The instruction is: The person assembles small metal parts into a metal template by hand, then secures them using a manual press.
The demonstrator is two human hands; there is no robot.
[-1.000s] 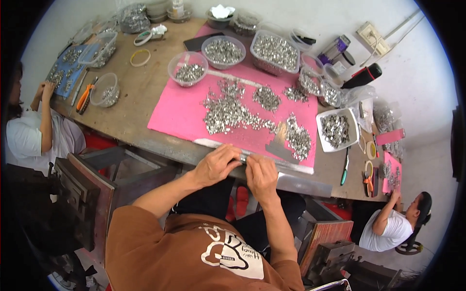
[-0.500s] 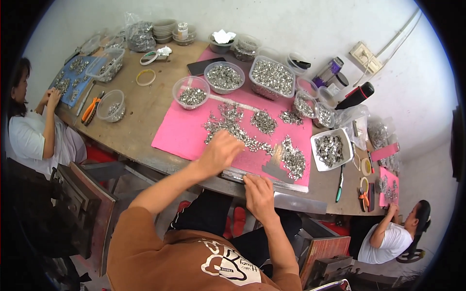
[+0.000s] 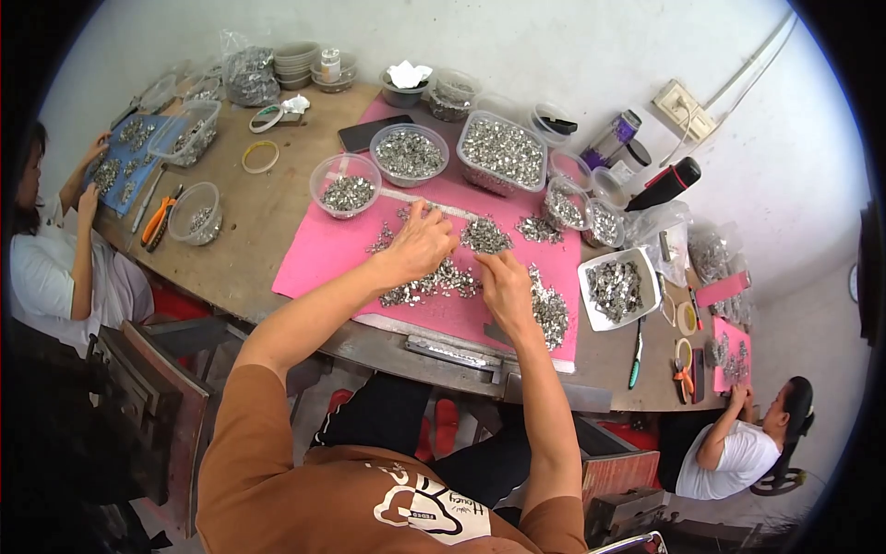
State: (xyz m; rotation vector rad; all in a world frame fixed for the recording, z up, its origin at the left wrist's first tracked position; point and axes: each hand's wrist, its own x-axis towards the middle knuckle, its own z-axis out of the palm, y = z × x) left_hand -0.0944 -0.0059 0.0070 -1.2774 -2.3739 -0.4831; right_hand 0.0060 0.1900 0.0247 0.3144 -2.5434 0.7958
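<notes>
Small shiny metal pieces (image 3: 429, 284) lie in loose heaps on a pink sheet (image 3: 318, 249). My left hand (image 3: 420, 245) is down over the left heap, its fingers bent together among the pieces. Beside it, my right hand (image 3: 505, 284) is closed in a pinch between that heap and a small round heap (image 3: 485, 234). Whatever is between the fingers of either hand is too small to make out. At the table's front edge lies a narrow metal bar (image 3: 452, 353) with a row of silver along it; neither hand touches it.
Tubs of metal pieces (image 3: 503, 150) line the back of the sheet. A white tray (image 3: 595, 319) holds more at right, near a green-handled tool (image 3: 636, 360). Orange-handled pliers (image 3: 159, 224) lie at left. One person works at each end of the table.
My right hand has left the metal bar at the front edge and moved forward to the heaps. My left hand has also reached farther forward. The person at left has spread their hands apart.
</notes>
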